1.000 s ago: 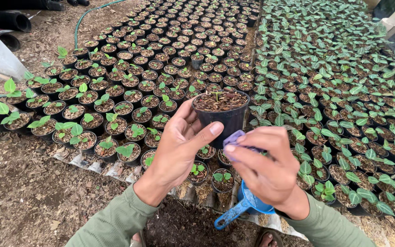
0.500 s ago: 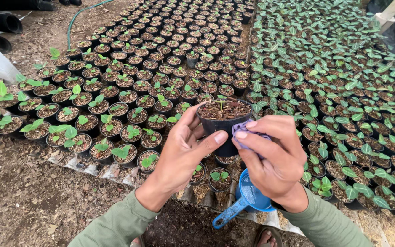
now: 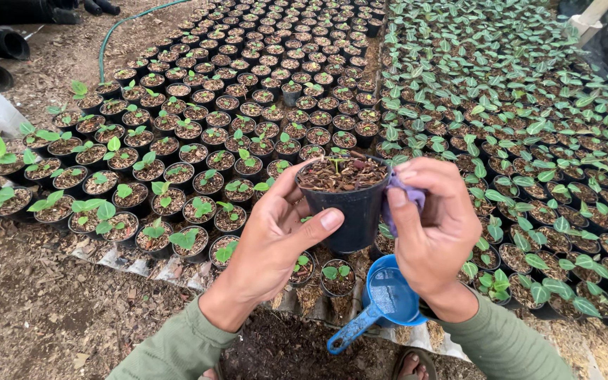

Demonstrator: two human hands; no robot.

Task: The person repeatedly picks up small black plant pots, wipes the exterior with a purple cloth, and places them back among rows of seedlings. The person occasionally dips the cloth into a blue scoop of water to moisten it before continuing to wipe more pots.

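Observation:
My left hand (image 3: 276,243) grips a small black plastic pot (image 3: 350,211) filled with brown bark mix and a tiny seedling, held up above the rows of pots. My right hand (image 3: 434,225) is pressed against the pot's right side, its fingers pinching a small purple cloth (image 3: 411,197) near the rim. Below my right wrist sits a blue plastic scoop (image 3: 385,302) with its handle pointing toward the lower left; I cannot tell whether it rests on the ground or hangs from my hand.
Rows of black pots with small seedlings (image 3: 198,162) cover the ground ahead. A denser bed of leafy green plants (image 3: 529,119) fills the right. A green hose (image 3: 107,49) and dark pipes (image 3: 8,42) lie at the far left. Bare soil (image 3: 29,309) lies at lower left.
The pot has come down and closer to me. My right hand has moved from below the pot up against its right side with the purple cloth.

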